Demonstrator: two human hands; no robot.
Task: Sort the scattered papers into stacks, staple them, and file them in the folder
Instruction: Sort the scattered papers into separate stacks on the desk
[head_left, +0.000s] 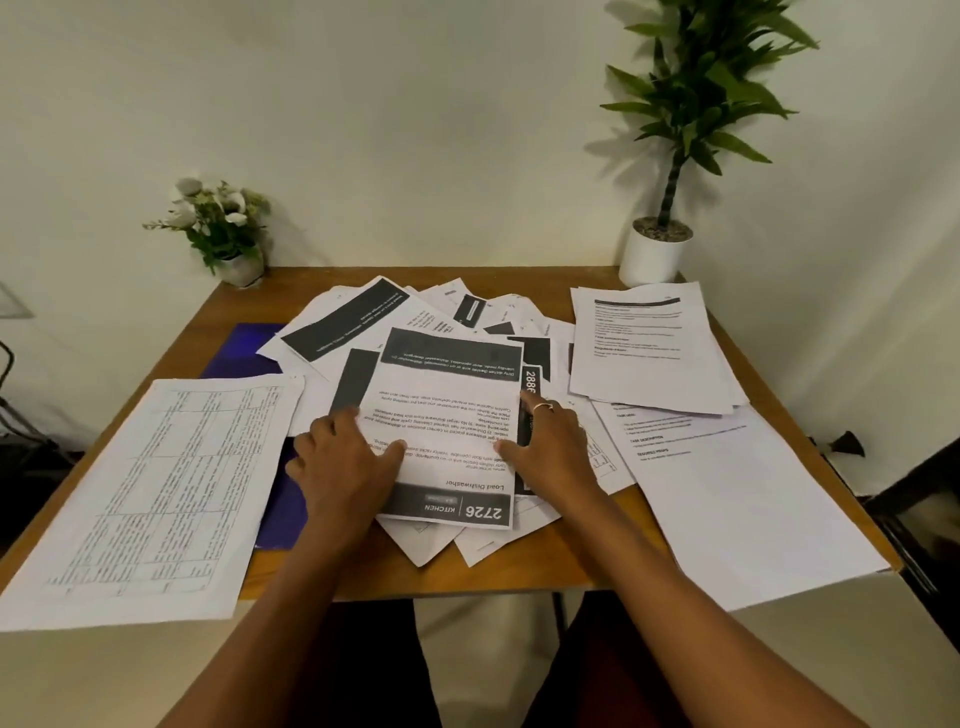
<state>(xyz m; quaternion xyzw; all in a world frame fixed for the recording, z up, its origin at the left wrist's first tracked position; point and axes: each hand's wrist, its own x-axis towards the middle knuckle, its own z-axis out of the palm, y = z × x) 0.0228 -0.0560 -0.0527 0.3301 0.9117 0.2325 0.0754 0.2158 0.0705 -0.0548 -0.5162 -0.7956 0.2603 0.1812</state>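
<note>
A heap of printed papers (467, 322) covers the middle of the wooden table (519, 571). On top lies a sheet (452, 395) with dark bands, upside down to me, reading "2726 KITCHEN Load Dishwasher". My left hand (343, 462) rests flat on that sheet's left edge, thumb lying across the page. My right hand (550, 447) rests flat at its right edge, fingers spread, a ring on one finger. A blue folder (244, 348) lies under the heap at the left. No stapler is in view.
A large sheet with a table grid (156, 493) overhangs the front left edge. Text sheets (649, 348) are stacked at the right, with more (737, 493) overhanging front right. A small flower pot (228, 234) and a tall potted plant (660, 249) stand at the back by the wall.
</note>
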